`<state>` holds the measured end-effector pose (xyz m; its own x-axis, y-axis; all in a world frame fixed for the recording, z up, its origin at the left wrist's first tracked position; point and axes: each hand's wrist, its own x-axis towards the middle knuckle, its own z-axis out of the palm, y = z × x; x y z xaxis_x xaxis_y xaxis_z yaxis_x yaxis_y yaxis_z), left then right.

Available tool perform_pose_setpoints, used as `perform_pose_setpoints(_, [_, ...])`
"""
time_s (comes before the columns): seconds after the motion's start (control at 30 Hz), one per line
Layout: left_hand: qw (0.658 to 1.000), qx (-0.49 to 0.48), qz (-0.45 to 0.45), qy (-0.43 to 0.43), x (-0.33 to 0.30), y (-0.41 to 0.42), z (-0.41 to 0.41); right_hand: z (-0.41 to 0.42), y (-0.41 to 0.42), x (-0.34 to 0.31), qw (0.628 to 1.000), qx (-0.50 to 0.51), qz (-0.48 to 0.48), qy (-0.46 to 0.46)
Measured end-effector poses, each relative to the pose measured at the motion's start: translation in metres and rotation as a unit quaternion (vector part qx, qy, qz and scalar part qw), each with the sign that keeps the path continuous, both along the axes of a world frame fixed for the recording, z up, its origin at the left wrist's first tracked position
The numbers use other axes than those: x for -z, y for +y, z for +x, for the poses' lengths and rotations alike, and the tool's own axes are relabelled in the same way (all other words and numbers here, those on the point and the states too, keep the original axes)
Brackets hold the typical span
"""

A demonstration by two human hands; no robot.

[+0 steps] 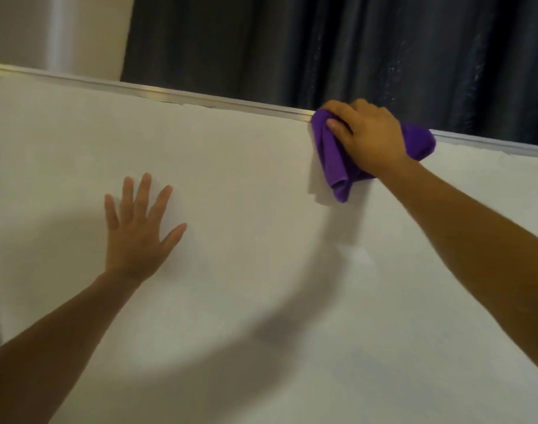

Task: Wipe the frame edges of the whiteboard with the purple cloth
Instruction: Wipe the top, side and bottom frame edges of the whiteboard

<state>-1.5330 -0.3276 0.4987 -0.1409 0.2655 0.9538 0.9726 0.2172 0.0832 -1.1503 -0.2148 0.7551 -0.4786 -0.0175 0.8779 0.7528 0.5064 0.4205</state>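
A large whiteboard (261, 270) fills most of the view, seen from the head of the person facing it. Its surface is smooth, flat and matte white, with soft grey shadows of two arms falling across it. Along the top of the whiteboard runs a thin, straight metal frame edge (157, 94), silvery with a dull brassy gleam, slanting down toward the right of the view.

The right hand (368, 134) is up at that frame edge, right of the whiteboard's middle. Its fingers curl over the top of the frame and its thumb presses in from the front, grasping a purple cloth (335, 160) against the metal. The cloth is soft, fuzzy and bunched into loose folds. Part of it wraps the frame under the hand, a rounded lump shows on the far side of the wrist, and a tapered tail hangs down over the white surface just below the frame.

The left hand (139, 231) lies flat on the whiteboard, well below the frame edge and well to the left of the cloth. Its fingers are straight and spread wide, released and holding nothing, palm against the board. Both forearms are bare.

Above the whiteboard, behind the frame edge, hangs a dark curtain (353, 47) in deep vertical pleats with a faint sheen. Left of the curtain is a pale, plain wall (47, 29).
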Motion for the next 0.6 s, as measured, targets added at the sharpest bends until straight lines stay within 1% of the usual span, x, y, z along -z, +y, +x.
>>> perform_pose_setpoints(0.07, [1.0, -0.003, -0.005, -0.011, -0.005, -0.001, 0.029, -0.004, 0.002, 0.002, 1.0, 0.001, 0.009, 0.015])
perform_pose_setpoints(0.1, [1.0, -0.004, 0.002, -0.002, -0.008, 0.002, 0.047, -0.011, 0.002, 0.002, 1.0, 0.0, 0.007, 0.018])
perform_pose_setpoints(0.23, [0.995, 0.019, 0.06, 0.079, -0.013, 0.039, 0.156, -0.041, -0.004, -0.004, 1.0, -0.006, -0.016, 0.001])
perform_pose_setpoints(0.3, [0.991, 0.026, 0.042, 0.121, -0.008, 0.063, 0.202, -0.047, -0.007, -0.006, 0.999, -0.012, -0.033, -0.009])
perform_pose_setpoints(0.33, [0.992, 0.02, 0.022, 0.126, -0.003, 0.074, 0.217, -0.046, -0.007, -0.007, 0.999, -0.015, -0.039, -0.013])
perform_pose_setpoints(0.43, [0.994, -0.015, -0.01, 0.106, 0.015, 0.093, 0.227, -0.033, -0.006, -0.01, 0.998, -0.033, -0.04, -0.035])
perform_pose_setpoints(0.5, [0.992, -0.031, -0.009, 0.125, 0.015, 0.102, 0.226, -0.009, 0.003, -0.015, 0.997, -0.032, -0.046, -0.046])
perform_pose_setpoints(0.53, [0.99, -0.035, -0.012, 0.133, 0.013, 0.105, 0.228, 0.011, 0.01, -0.014, 0.997, -0.026, -0.052, -0.043])
perform_pose_setpoints(0.6, [0.99, -0.04, -0.009, 0.137, 0.014, 0.106, 0.228, 0.052, 0.024, -0.007, 0.999, -0.014, -0.03, -0.024])
